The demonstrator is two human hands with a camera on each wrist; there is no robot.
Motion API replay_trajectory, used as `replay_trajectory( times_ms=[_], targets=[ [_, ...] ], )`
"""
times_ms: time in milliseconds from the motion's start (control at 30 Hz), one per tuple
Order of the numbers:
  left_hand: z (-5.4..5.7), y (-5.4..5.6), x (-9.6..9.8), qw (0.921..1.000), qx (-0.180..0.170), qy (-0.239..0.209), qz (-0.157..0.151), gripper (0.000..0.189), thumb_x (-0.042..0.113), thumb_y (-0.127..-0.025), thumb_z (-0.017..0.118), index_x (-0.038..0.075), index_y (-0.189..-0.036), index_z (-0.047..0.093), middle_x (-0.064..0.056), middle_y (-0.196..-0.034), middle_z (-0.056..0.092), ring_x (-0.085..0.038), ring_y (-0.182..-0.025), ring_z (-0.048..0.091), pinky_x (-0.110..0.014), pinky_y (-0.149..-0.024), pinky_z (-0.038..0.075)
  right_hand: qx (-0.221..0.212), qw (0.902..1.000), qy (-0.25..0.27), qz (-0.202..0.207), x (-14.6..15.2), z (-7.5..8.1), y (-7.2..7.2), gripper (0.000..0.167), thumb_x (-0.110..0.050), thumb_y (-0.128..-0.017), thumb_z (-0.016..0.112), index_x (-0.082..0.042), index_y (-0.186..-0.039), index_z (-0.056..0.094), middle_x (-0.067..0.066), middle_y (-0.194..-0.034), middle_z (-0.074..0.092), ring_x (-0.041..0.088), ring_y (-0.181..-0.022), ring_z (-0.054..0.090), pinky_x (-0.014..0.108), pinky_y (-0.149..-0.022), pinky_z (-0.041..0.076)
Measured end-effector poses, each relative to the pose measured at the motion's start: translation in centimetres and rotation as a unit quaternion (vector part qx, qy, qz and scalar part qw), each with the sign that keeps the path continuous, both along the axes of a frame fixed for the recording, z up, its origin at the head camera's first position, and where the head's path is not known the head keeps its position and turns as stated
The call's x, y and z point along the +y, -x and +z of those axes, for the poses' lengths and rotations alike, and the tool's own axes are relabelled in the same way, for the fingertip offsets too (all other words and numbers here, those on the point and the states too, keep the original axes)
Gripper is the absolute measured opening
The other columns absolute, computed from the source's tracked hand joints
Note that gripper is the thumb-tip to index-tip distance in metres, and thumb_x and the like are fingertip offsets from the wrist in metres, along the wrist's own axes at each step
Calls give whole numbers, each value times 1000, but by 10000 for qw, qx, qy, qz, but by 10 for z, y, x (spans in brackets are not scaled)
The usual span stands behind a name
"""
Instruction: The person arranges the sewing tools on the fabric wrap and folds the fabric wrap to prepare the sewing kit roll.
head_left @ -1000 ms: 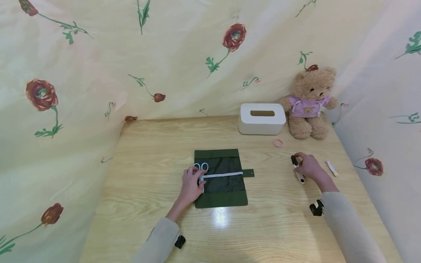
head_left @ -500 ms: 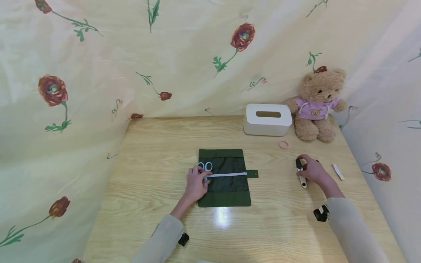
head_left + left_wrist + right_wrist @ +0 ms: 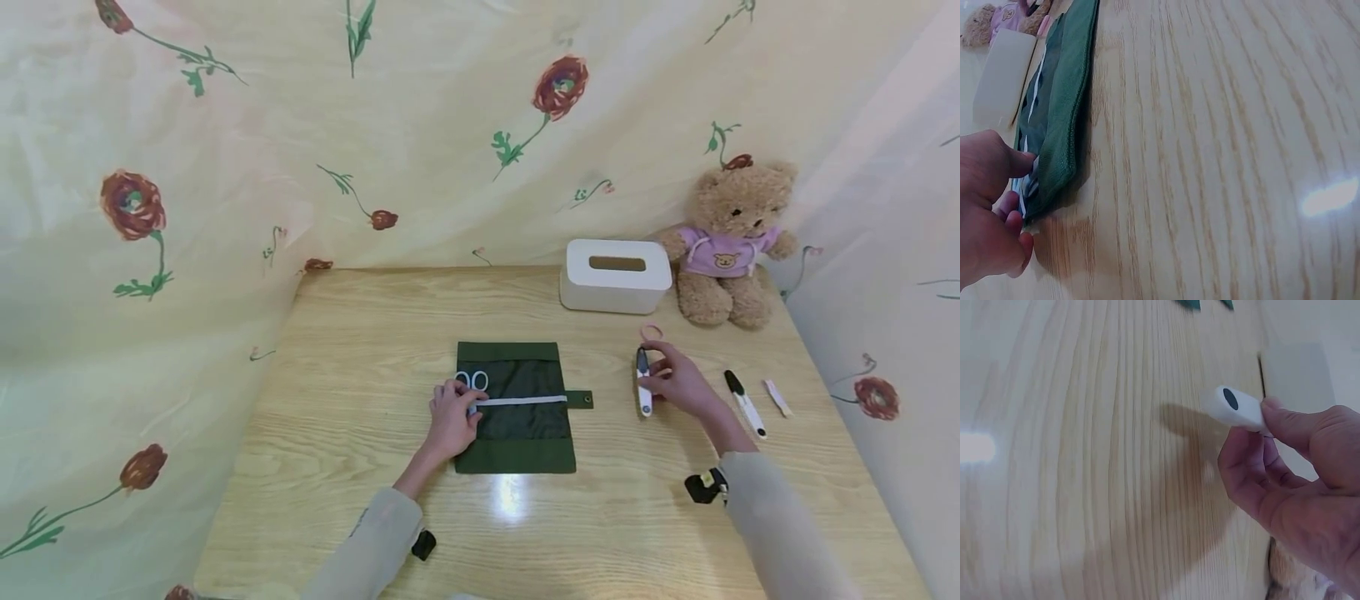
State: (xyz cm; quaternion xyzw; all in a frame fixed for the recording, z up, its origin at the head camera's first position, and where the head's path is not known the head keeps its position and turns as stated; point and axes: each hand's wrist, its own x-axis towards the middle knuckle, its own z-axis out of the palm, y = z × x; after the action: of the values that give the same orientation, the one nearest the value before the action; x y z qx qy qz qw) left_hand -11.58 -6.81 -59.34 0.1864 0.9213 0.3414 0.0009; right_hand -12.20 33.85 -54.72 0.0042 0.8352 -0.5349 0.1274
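A dark green fabric roll-up pouch [image 3: 514, 457] lies unfolded on the table, with a white band across its middle. Light-blue scissors [image 3: 480, 381] lie in its left side, handle loops toward the far edge. My left hand [image 3: 452, 419] pinches the scissors near the band, thumb over the pouch's inside; the hand hides the blades in the head view. Off the pouch's right side, my right hand [image 3: 678, 385] holds a slim white tool with a black end [image 3: 644, 396] between thumb and fingers. In the right wrist view its white end [image 3: 1235, 406] shows a dark oval, above a shadow.
A similar white tool with a black end [image 3: 746, 405] and a small pale stick [image 3: 777, 398] lie to the right. Behind are a pink ring [image 3: 651, 332], a white tissue box [image 3: 615, 287] and a teddy bear [image 3: 731, 250]. Flowered cloth surrounds the table.
My right hand has moved left with the white tool, away from the similar one, which now shows fully. My left hand stays at the scissors. The head view has shifted slightly.
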Motion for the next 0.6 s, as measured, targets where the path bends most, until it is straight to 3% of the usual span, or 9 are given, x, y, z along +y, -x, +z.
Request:
replay_trajectory(
  times_ms=[200,600],
  targets=[
    [4,-2,1,9999,-110,-113,6,22,-1,-88,69,12,-106,71,-11,-108,44,-32,-97,37,-47,-78,30,-55,9995,299,116,-36,-2,13,64,6,-95,61,4,-149,28,27,-107,46,27,-87,55,42,-68,57],
    [1,-1,1,9995,-248,-175,51,23,-1,-88,70,14,-105,70,-10,-109,43,-32,-101,37,-48,-80,29,-4,9953,935,269,-115,-12,40,58,10,-95,58,2,-146,30,25,-106,46,28,-81,57,45,-67,56]
  ],
)
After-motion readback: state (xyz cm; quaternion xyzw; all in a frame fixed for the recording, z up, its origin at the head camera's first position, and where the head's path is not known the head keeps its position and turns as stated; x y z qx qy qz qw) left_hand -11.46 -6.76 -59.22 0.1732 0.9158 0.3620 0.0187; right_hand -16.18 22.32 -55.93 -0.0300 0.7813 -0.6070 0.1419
